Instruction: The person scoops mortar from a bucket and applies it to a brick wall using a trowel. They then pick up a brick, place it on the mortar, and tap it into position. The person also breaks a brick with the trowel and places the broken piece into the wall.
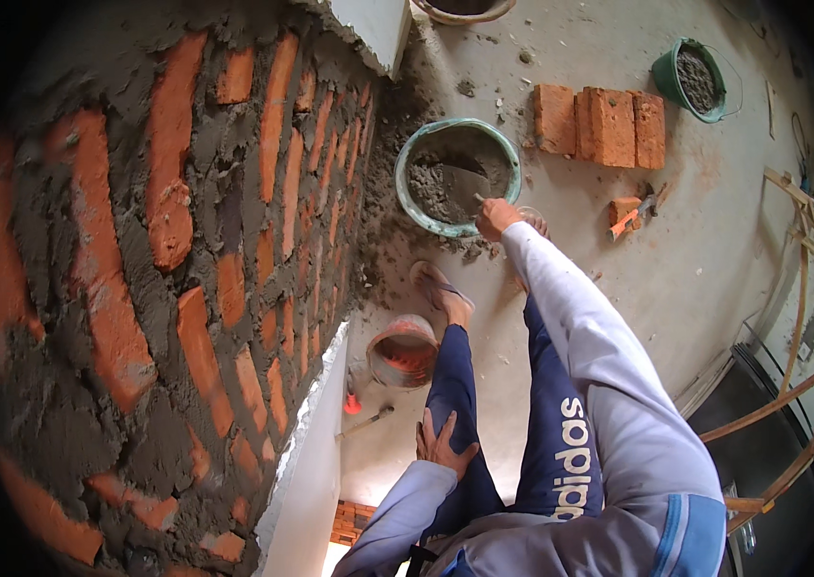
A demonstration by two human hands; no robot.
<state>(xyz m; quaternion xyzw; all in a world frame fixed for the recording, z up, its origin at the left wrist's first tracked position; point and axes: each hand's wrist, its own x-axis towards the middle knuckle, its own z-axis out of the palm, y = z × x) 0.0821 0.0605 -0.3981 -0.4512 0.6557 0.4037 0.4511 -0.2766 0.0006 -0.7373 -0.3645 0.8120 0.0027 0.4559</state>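
One trowel (476, 194) in right grip (497, 219) (blade (463, 183) inside tub (514, 173))

Pale grey long sleeves (580, 317) cover both arms; between four and five o'clock, a blue panel (691, 534) bears a light stripe. Navy trousers (455, 394) carry large white lettering (572, 452) down the right leg. Near centre, a thong sandal (445, 288) shows.

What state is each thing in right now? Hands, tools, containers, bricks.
Left hand: open, resting on the leg
Right hand: closed on the trowel handle
Trowel: held, blade in the basin
Basin: partly filled with mortar
Green bucket: holds mortar, handle swung to the side
Small bucket: on the floor, contents unclear
Loose bricks: grouped in a row on the floor
Brick wall: mortar smeared between bricks
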